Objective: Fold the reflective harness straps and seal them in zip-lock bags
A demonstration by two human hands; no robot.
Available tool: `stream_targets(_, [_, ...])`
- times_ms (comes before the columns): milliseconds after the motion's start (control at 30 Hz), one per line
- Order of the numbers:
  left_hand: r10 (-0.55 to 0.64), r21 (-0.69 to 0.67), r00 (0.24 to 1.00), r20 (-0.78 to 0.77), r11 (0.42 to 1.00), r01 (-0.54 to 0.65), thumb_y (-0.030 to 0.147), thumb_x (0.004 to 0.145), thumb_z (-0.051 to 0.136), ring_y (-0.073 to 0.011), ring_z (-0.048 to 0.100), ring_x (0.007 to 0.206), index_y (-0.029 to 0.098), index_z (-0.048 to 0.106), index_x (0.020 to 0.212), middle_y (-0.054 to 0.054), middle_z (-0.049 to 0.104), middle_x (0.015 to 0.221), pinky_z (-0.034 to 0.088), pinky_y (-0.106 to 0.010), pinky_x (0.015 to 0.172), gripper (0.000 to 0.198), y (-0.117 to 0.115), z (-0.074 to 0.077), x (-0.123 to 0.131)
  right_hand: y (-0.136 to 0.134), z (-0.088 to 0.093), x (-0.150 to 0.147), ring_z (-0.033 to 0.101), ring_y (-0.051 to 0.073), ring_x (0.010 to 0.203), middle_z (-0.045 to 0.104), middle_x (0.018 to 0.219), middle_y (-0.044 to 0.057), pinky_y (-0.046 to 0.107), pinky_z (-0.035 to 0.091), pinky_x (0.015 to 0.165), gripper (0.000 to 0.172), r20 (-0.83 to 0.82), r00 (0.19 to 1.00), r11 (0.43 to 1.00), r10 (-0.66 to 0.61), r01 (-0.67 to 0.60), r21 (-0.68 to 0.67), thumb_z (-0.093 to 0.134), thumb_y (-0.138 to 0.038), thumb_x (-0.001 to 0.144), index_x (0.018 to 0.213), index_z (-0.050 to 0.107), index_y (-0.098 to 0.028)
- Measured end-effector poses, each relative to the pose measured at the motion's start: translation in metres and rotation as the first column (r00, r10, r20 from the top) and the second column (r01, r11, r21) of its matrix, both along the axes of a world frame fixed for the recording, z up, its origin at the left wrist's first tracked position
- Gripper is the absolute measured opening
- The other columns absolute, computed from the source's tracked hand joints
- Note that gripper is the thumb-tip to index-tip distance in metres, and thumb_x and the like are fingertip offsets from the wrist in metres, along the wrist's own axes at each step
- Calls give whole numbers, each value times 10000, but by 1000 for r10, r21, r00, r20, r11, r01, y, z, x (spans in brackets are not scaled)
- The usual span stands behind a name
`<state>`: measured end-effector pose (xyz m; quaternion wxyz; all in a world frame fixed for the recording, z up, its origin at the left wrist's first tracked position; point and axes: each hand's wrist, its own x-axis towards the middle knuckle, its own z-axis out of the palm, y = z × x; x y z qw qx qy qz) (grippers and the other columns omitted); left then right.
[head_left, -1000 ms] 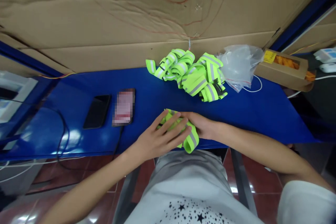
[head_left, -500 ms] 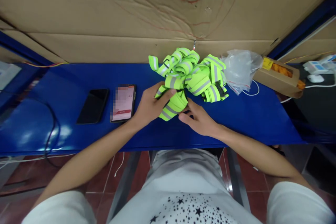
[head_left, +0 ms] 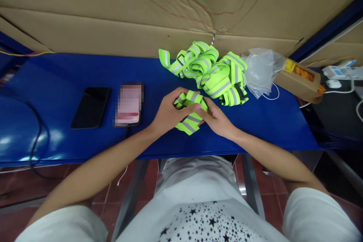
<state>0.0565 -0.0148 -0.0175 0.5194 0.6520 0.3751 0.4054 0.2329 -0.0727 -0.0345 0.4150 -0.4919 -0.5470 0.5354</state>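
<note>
While our left hand [head_left: 167, 115] and right hand [head_left: 217, 119] clasp the folded reflective band [head_left: 189, 111] near the blue table [head_left: 269, 121]'s front edge, our fingers hide its middle.

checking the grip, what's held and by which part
A folded reflective band: the left hand wraps its left end, the right hand pinches its right side.

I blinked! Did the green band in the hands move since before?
Yes. The reflective band left the blue table's near edge and is now farther in, nearer the pile of bands.
</note>
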Motion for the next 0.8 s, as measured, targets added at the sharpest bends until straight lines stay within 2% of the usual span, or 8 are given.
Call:
stream_targets(133, [204,-245,958,200,957,-152,409,768,808,-115,551,632,197,560,760,40,553,689,452,-211,571,327,5,-3,3,-5,0,1,700,239,931,686,1153,60,373,608,806,579,204,979,994,3,-26,108,544,-460,983,1499,371,-260])
stream_targets(200, [260,-397,929,262,907,-142,413,779,788,-107,541,596,203,543,766,45,541,683,461,-211,551,323,8,-4,4,-6,0,1,693,257,999,691,1137,65,383,591,855,579,244,970,992,-3,-28,123,530,-463,990,1506,367,-256])
stream_targets(267, [288,-437,919,269,887,-150,392,775,782,-111,560,604,213,553,817,45,567,706,480,-214,562,294,11,-5,3,-7,-1,-2,673,262,1085,687,1162,74,383,581,899,575,211,978,993,-3,-22,117,523,-477,989,1497,371,-254])
stream_targets(433, [254,-289,915,313,943,-164,350,831,722,-140,636,699,251,561,949,38,673,826,517,-236,628,223,13,-10,3,-5,-9,-11,659,251,1148,641,1296,89,362,592,903,722,38,999,999,-5,4,41,682,-513,879,1464,345,-257])
stream_targets(600, [104,-246,946,307,969,-26,351,914,607,-224,705,1005,246,609,1092,-33,737,1157,570,-359,882,207,5,-6,3,2,-2,-7,689,263,1036,685,1195,80,348,607,764,576,-16,992,991,-127,126,-33,690,-520,865,1324,476,-246])
stream_targets(667, [34,-121,960,279,993,0,339,947,574,-244,680,1115,226,635,1152,-65,712,1236,546,-379,965,241,1,-3,2,4,3,-3,695,261,994,686,1194,78,341,606,723,577,-53,985,986,-163,161,-39,705,-505,855,1321,483,-247])
stream_targets(733, [-51,86,976,212,996,33,349,978,551,-258,629,1222,208,637,1206,-95,665,1324,499,-397,1051,282,-5,-1,0,5,6,-1,694,254,969,686,1191,76,334,603,705,593,-60,978,980,-201,200,-23,726,-493,840,1323,487,-246])
stream_targets(800, [-117,315,989,89,945,83,373,977,576,-268,558,1319,193,600,1286,-127,597,1410,437,-418,1129,358,-9,-1,-1,5,5,0,687,252,968,690,1165,70,337,601,714,577,-48,974,975,-222,223,6,738,-492,831,1301,508,-250])
